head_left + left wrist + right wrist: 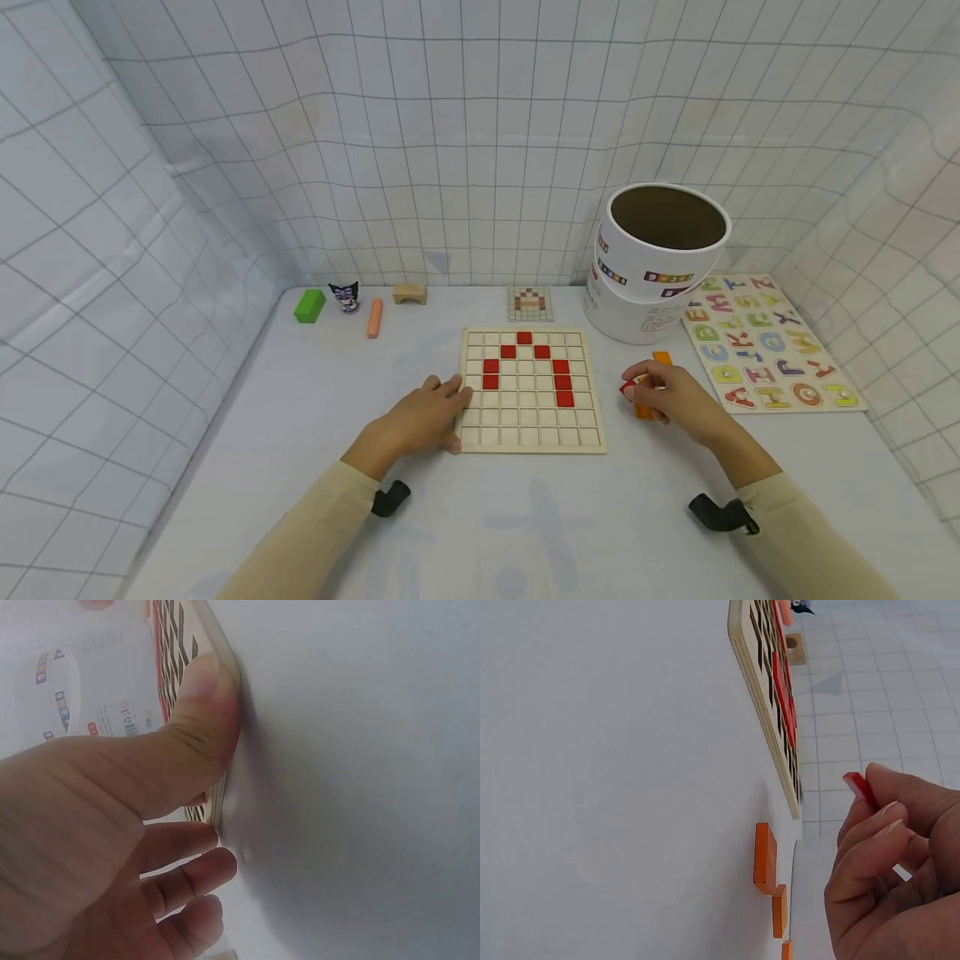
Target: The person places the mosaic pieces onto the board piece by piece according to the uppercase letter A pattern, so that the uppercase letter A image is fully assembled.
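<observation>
A wooden grid board (525, 425) lies in the middle of the table with several red square tiles (524, 337) in its cells, forming a peaked outline. My left hand (422, 417) rests at the board's left side, its thumb (199, 712) on the near corner and the other fingers loosely bent along the edge. Right of the board, my right hand (678, 400) pinches a red tile (859, 785) between thumb and finger, raised off the table. Orange tiles (765, 859) lie in a row on the table under and beside that hand.
Behind the board sits a small pattern card (530, 304). At back right stand a white bucket (637, 312) and an alphabet board (765, 346). A green block (310, 306), a figurine (346, 297), an orange stick (375, 318) and a wooden arch (410, 293) line the back left.
</observation>
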Tool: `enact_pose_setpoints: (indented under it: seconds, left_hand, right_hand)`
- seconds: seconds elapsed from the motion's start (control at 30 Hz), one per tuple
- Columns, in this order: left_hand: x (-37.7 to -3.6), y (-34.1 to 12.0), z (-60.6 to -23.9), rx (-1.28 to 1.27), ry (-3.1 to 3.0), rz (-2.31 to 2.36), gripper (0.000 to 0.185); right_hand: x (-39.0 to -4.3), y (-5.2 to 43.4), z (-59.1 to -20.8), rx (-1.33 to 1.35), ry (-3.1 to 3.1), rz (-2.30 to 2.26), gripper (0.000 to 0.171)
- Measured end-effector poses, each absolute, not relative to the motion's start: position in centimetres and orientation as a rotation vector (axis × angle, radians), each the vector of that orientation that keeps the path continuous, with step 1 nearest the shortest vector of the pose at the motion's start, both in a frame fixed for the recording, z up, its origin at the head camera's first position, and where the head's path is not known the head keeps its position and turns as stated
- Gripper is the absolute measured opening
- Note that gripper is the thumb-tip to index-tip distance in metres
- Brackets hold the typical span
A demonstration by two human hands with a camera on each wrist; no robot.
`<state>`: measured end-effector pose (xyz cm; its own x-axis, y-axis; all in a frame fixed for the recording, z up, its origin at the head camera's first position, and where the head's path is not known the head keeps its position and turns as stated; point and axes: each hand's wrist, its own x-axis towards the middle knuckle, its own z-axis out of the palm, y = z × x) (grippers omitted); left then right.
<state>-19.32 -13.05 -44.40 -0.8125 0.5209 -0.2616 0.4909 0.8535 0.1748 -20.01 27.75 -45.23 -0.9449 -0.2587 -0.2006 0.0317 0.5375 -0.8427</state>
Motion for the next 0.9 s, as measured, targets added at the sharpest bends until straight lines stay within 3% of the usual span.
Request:
enact_pose_setpoints:
  seconds: [0.27,0.9]
  left_hand:
    - [-19.4,-13.0,-44.4,0.766,2.724,0.157,0.087]
    - [-19.2,-13.2,-44.5,0.751,2.744,0.153,0.088]
  right_hand:
    - [-20.5,27.3,-44.9,-0.115,2.38,-1.512,0.051]
    - [-22.2,22.4,-44.9,-0.048,2.242,-1.733,0.045]
